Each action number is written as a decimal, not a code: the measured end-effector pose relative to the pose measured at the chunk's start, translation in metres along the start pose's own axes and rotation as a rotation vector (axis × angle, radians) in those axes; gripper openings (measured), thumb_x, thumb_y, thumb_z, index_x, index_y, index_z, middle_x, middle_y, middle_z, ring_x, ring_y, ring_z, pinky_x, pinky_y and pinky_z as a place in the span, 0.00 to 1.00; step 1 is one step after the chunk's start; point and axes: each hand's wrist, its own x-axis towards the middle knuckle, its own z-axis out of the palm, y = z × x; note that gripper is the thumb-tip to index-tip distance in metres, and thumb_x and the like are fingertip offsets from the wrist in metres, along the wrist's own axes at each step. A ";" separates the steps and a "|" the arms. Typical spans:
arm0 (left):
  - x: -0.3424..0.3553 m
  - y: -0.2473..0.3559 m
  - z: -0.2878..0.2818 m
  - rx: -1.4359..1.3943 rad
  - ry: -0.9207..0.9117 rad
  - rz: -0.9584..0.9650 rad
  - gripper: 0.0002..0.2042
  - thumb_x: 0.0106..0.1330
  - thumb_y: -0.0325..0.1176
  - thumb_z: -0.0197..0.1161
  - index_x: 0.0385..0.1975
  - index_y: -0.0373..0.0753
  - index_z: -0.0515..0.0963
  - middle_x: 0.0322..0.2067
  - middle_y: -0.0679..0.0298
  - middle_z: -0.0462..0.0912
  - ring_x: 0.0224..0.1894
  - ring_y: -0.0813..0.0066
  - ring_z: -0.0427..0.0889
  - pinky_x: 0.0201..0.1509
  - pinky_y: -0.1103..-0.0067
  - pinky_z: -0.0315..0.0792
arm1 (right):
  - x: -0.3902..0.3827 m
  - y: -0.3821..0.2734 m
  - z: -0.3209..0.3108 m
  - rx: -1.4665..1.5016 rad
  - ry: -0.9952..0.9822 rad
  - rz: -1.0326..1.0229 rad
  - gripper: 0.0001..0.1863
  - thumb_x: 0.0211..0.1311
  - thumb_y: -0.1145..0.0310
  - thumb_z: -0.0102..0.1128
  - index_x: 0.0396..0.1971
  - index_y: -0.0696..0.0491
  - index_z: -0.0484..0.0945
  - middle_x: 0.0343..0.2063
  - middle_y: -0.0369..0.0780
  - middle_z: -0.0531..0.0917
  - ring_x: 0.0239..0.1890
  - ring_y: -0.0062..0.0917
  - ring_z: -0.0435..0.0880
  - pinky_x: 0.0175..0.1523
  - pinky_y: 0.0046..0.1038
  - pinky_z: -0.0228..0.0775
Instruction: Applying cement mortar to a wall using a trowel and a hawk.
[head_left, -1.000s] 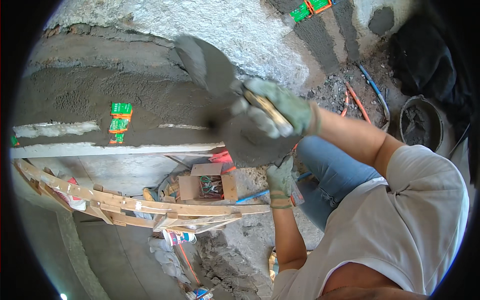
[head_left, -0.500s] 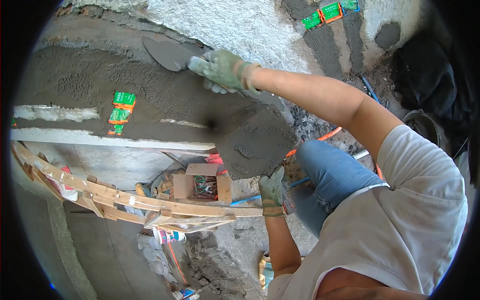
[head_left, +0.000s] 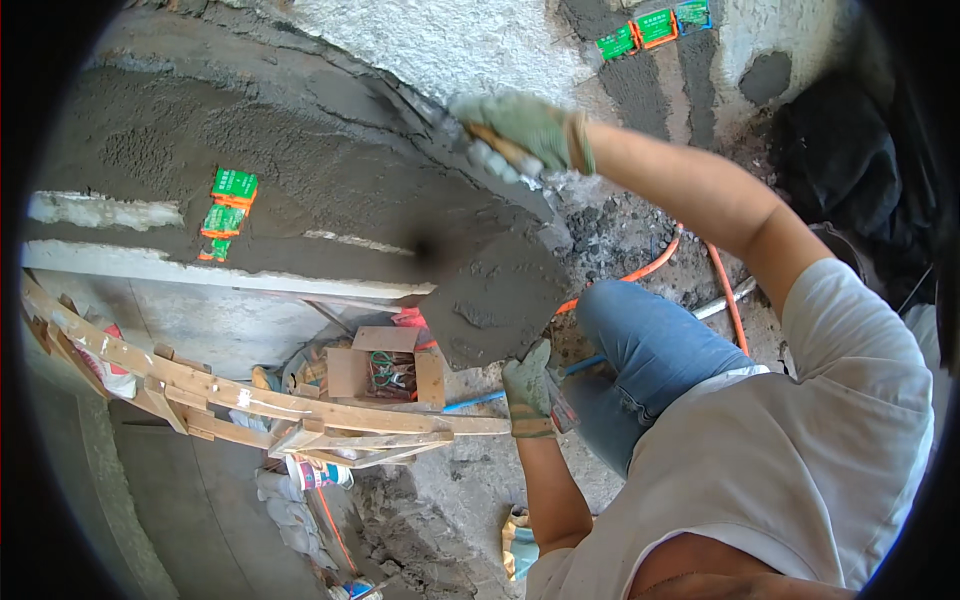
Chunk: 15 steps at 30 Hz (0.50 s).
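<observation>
Grey wet mortar covers the hawk board (head_left: 500, 290), heaped across its top. The left hand (head_left: 528, 385), in a green work glove, is closed under the board's near edge with the fingers curled tight; the handle it grips is hidden beneath the board. Beyond it, the right hand (head_left: 525, 130), also gloved, wraps its fingers fully around the wooden handle of a trowel (head_left: 455, 125), whose mortar-caked blade lies against the freshly plastered wall (head_left: 300, 190).

Below the board, an open cardboard box (head_left: 385, 372) stands on the ground and holds a tangle of green and red wires. Rough wooden planks (head_left: 250, 405) run beside it, and orange conduit (head_left: 725, 300) snakes past the person's blue-jeaned knee.

On the grey plaster to the left, three small green rectangular covers with orange edges (head_left: 225, 212) sit stacked one above another. Farther off, at the top of the wall, a row of similar green and orange covers (head_left: 655, 28) lies side by side.
</observation>
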 end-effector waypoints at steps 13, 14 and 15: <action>-0.007 -0.003 0.003 -0.025 0.042 0.003 0.06 0.59 0.30 0.68 0.30 0.40 0.77 0.20 0.66 0.78 0.16 0.74 0.75 0.18 0.77 0.69 | 0.012 -0.067 0.062 0.445 0.000 0.199 0.18 0.70 0.58 0.43 0.36 0.61 0.70 0.29 0.48 0.80 0.19 0.26 0.78 0.17 0.26 0.73; -0.008 0.000 0.004 -0.009 0.029 0.009 0.06 0.59 0.31 0.68 0.29 0.40 0.77 0.20 0.65 0.77 0.15 0.74 0.75 0.18 0.77 0.69 | 0.019 -0.077 0.064 0.508 -0.012 0.202 0.17 0.70 0.60 0.42 0.36 0.61 0.69 0.29 0.48 0.80 0.19 0.27 0.78 0.18 0.26 0.74; -0.009 0.002 0.005 0.006 0.019 0.012 0.07 0.59 0.32 0.68 0.29 0.40 0.77 0.19 0.65 0.77 0.15 0.73 0.75 0.17 0.77 0.68 | 0.023 -0.084 0.068 0.503 -0.014 0.206 0.17 0.70 0.60 0.42 0.36 0.61 0.69 0.29 0.48 0.80 0.19 0.27 0.78 0.18 0.26 0.74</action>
